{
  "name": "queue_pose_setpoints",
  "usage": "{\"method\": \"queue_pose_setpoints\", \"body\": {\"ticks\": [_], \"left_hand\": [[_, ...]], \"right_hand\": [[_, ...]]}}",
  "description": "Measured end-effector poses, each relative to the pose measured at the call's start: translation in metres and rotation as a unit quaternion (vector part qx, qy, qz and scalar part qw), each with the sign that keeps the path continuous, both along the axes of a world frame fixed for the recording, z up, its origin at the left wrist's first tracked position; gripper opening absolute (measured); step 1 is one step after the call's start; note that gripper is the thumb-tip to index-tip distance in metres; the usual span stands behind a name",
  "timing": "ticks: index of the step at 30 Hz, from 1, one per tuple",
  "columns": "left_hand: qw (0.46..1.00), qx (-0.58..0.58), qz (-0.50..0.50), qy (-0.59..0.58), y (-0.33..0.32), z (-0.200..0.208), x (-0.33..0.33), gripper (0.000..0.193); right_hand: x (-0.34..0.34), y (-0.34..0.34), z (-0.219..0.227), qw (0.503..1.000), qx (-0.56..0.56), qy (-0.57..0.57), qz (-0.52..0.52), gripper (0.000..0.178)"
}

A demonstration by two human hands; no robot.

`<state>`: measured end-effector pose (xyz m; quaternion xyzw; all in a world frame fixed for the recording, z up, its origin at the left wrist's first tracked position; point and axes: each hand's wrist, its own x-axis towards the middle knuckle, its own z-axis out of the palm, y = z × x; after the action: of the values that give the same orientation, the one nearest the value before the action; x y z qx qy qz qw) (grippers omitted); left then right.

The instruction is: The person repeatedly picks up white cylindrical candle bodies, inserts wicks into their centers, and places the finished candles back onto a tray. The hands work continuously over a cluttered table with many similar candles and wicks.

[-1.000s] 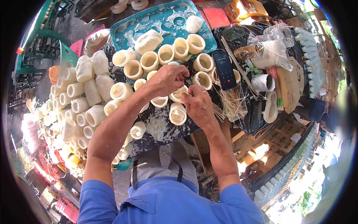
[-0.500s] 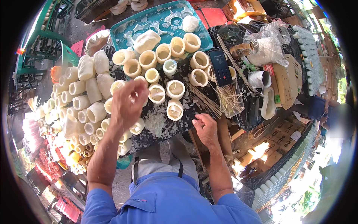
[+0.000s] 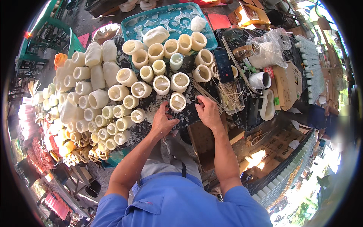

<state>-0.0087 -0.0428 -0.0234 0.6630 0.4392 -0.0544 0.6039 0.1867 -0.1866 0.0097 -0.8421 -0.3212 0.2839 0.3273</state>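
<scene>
Cream-coloured, waxy hollow cylinders stand in rows on the dark, scrap-strewn table. The nearest wax cylinder (image 3: pixel 177 102) has pale pieces inside its opening. My left hand (image 3: pixel 162 122) is just left of it, empty, its fingers apart and the fingertips by the table. To the right of the same cylinder, my right hand (image 3: pixel 207 112) is held low with nothing in it, fingers loosely bent and spread. A gap shows between each hand and the cylinder. Behind it are another filled wax cylinder (image 3: pixel 180 82) and a smaller whitish cup (image 3: pixel 176 61) with a wick-like strand.
Many more wax cylinders (image 3: pixel 98 99) crowd the table's left side. A teal tray (image 3: pixel 130 28) with wax scraps lies at the far side. Rightward are a phone (image 3: pixel 223 65), thin sticks (image 3: pixel 206 92), a clear plastic bag (image 3: pixel 266 51) and a cardboard box (image 3: pixel 288 85).
My left hand has come down and right from above the left-hand cylinders to beside the nearest one. My right hand has shifted slightly up toward it. The whole view has tilted a little.
</scene>
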Motion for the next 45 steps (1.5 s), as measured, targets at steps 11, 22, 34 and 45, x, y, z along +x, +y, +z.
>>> {"method": "queue_pose_setpoints", "body": {"ticks": [11, 22, 34, 45], "left_hand": [[0.988, 0.081, -0.056, -0.118, 0.015, -0.022, 0.021, 0.104], [0.988, 0.048, -0.113, -0.094, 0.023, -0.007, 0.014, 0.111], [0.977, 0.033, -0.183, -0.106, 0.026, 0.068, 0.02, 0.104], [0.952, 0.056, -0.203, -0.222, 0.139, 0.213, -0.01, 0.105]], "right_hand": [[-0.028, 0.031, -0.06, 0.985, 0.111, 0.124, 0.045, 0.094], [-0.045, 0.02, -0.057, 0.989, 0.121, -0.042, 0.078, 0.102], [-0.05, 0.015, 0.005, 0.988, 0.117, -0.027, 0.101, 0.112], [-0.019, 0.101, 0.142, 0.938, 0.261, 0.223, 0.039, 0.099]]}}
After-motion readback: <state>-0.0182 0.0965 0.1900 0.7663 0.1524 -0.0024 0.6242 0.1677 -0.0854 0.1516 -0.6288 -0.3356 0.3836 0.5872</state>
